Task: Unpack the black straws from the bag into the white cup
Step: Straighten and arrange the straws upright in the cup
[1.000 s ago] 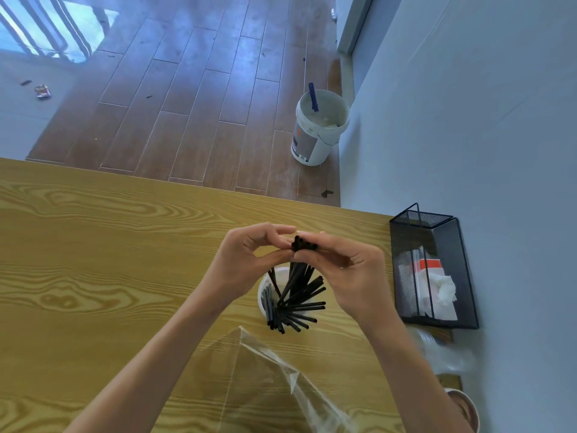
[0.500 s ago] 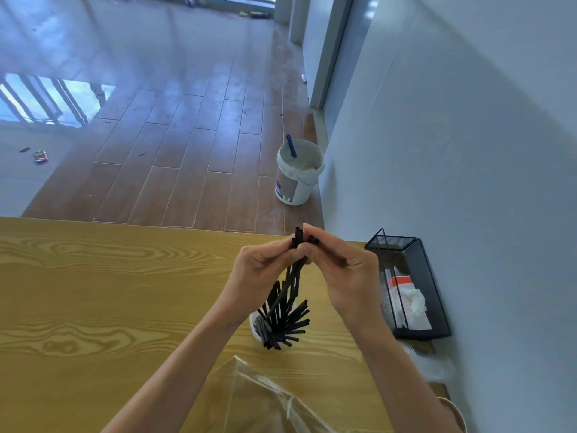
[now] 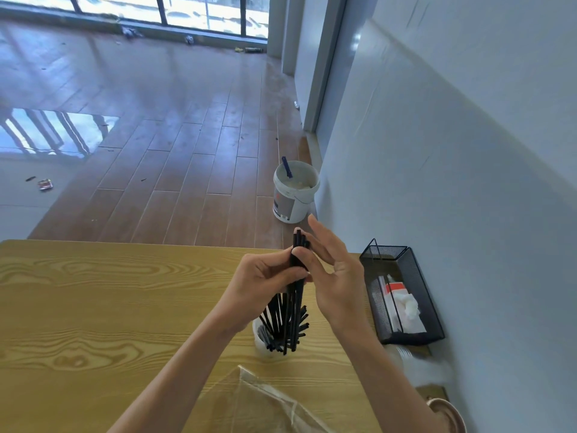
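Between the two hands, above the small white cup [image 3: 260, 339], a bundle of thin black plastic straws [image 3: 296, 260] is pinched by the left hand [image 3: 265, 282]. The right hand [image 3: 337, 276], clamped a second ago, is now spread open; lowering seems imminent. The clear plastic bag [image 3: 265, 404] lies nearer, emptied.

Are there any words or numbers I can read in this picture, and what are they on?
None can be read.
The white bucket on the floor has a label, too blurred to read.
The red and white packet in the black mesh basket shows no readable print.
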